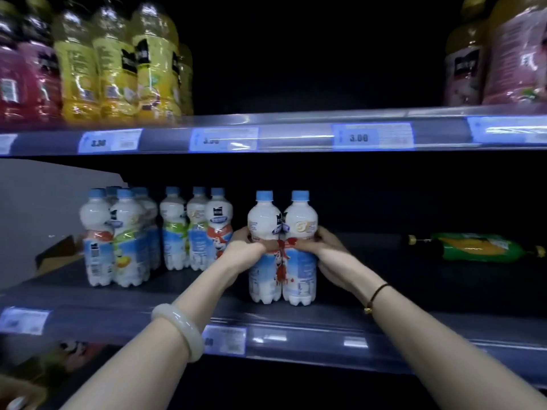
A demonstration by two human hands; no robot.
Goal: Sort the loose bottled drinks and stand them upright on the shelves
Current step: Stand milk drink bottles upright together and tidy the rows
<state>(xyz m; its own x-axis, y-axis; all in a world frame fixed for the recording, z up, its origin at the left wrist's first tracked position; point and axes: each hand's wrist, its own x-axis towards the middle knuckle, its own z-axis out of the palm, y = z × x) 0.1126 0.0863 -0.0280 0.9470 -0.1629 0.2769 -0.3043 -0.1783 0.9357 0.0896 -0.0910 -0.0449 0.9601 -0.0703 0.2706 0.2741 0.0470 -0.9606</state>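
Curled round two upright white plastic bottles with blue caps (264, 217), left hand (247, 248) and right hand (321, 247) press them together on the dark middle shelf (414, 294) — a green plastic bottle (476, 247) lies sideways well to the right, long axis left-to-right, nearer the right hand.

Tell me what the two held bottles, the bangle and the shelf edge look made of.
Held bottles: likely plastic, glossy; highlights on shoulders, printed film labels.
Bangle: perhaps polished jade or glass; milky, smooth sheen.
Shelf edge: seemingly clear plastic strip over price tags, streaked with reflections.
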